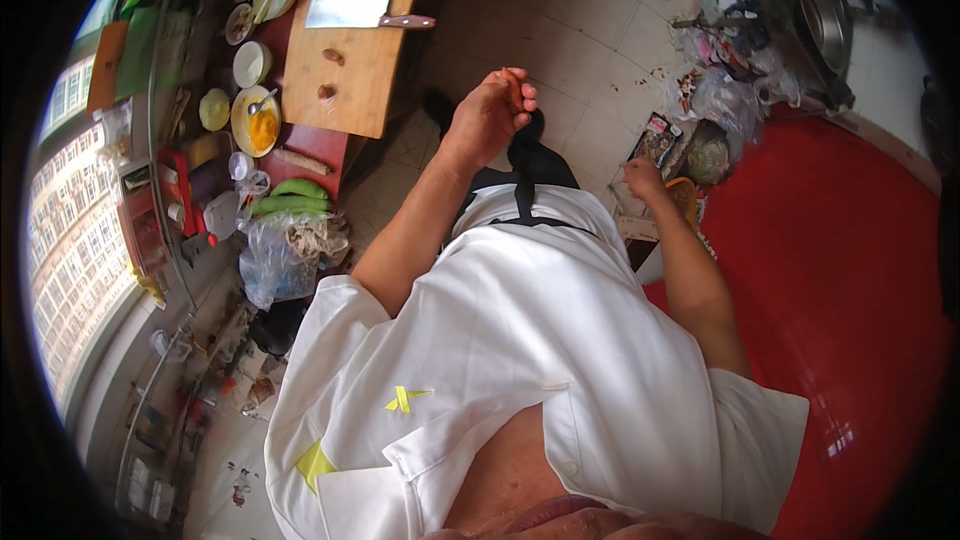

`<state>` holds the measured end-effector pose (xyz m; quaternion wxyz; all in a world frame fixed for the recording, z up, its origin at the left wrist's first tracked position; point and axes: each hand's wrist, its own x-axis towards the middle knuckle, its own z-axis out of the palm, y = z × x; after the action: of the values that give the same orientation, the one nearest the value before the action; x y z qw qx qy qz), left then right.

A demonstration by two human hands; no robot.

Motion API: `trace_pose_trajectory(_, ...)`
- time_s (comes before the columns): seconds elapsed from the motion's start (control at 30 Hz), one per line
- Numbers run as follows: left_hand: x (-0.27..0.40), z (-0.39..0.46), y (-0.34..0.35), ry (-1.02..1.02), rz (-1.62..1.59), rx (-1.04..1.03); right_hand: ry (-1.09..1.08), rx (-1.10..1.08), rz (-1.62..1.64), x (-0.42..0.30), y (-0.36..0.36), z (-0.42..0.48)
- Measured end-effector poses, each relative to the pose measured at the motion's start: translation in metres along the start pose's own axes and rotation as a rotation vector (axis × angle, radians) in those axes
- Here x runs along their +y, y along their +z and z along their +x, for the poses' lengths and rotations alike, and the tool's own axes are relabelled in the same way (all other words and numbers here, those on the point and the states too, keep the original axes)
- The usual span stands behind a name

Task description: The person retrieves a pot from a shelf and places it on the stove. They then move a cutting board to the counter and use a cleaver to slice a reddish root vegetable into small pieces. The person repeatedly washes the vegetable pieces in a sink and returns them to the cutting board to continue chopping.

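Observation:
My left hand (495, 109) is raised over the floor, right of the wooden cutting board (352, 75). Its fingers are curled; a reddish-brown patch shows between them, but whether it is a held piece or the thumb is unclear. My right hand (643, 178) is loosely bent beside a dark packaged item (656, 139) and a cabbage (707, 154); its fingertips are partly hidden. On the board lie a cleaver (349, 6) with a wooden handle and two small brown pieces, one (333, 56) above the other (326, 92).
Left of the board stand a white bowl (251, 64) and a plate (238, 124) with orange-yellow food and a spoon. Below are green, elongated vegetables (292, 199) and a plastic bag (274, 262). Plastic bags (724, 101) lie at right, near a red surface (832, 262).

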<state>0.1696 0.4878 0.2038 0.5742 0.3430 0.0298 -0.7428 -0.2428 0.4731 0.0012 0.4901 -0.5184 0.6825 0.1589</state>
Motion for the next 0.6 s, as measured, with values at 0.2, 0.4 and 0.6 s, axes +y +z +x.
trace_pose_trajectory(0.2, 0.053, -0.029, -0.058, 0.068, 0.243, 0.230, -0.046, 0.020, -0.046, -0.090, 0.023, 0.009)
trace_pose_trajectory(0.4, 0.100, -0.058, -0.171, 0.160, 0.360, 0.478, -0.440, 0.119, -0.165, -0.239, 0.077, -0.001)
trace_pose_trajectory(0.6, 0.132, -0.084, -0.295, 0.279, 0.324, 0.623, -0.671, 0.224, -0.267, -0.419, 0.123, -0.054)
